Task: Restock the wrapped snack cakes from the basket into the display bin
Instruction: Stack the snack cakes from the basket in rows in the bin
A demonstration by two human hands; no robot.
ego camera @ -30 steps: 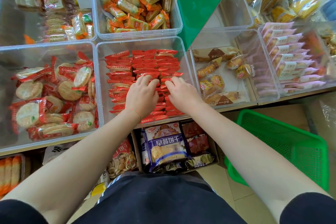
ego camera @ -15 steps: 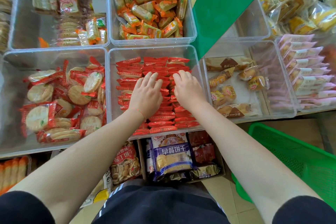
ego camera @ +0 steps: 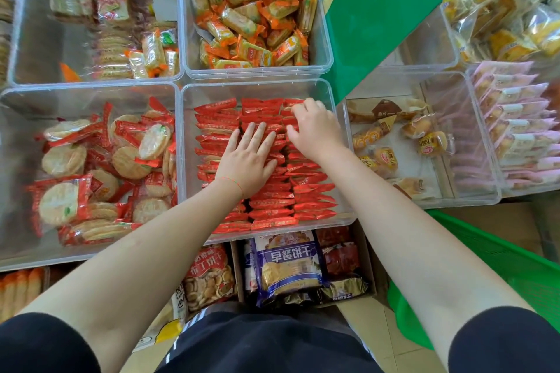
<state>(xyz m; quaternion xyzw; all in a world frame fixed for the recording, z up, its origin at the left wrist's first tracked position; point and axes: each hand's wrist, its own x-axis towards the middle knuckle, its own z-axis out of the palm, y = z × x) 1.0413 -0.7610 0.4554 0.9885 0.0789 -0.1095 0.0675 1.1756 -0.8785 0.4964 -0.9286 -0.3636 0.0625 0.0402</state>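
The clear display bin (ego camera: 257,87) in the middle holds tidy rows of red wrapped snack packs (ego camera: 312,197). My left hand (ego camera: 248,157) lies flat on the middle rows, its straight fingers pressing the packs. To its right, my right hand (ego camera: 315,130) reaches the far right rows with bent fingers, its fingertips touching the packs; no pack is lifted. The green basket (ego camera: 500,260) stands low at the right, under my right forearm, and what it holds is hidden.
Clear bins surround the middle one: round rice crackers (ego camera: 91,160) at left, orange packs (ego camera: 251,15) behind, small wrapped cakes (ego camera: 421,130) at right, pink packs (ego camera: 515,118) beyond. A green carton (ego camera: 372,9) leans at the back right. A box of bagged biscuits (ego camera: 288,266) sits below.
Both hands have slid along the red rows toward the back of the bin. My right hand's fingers, flatter before, are now bent over the far right rows.
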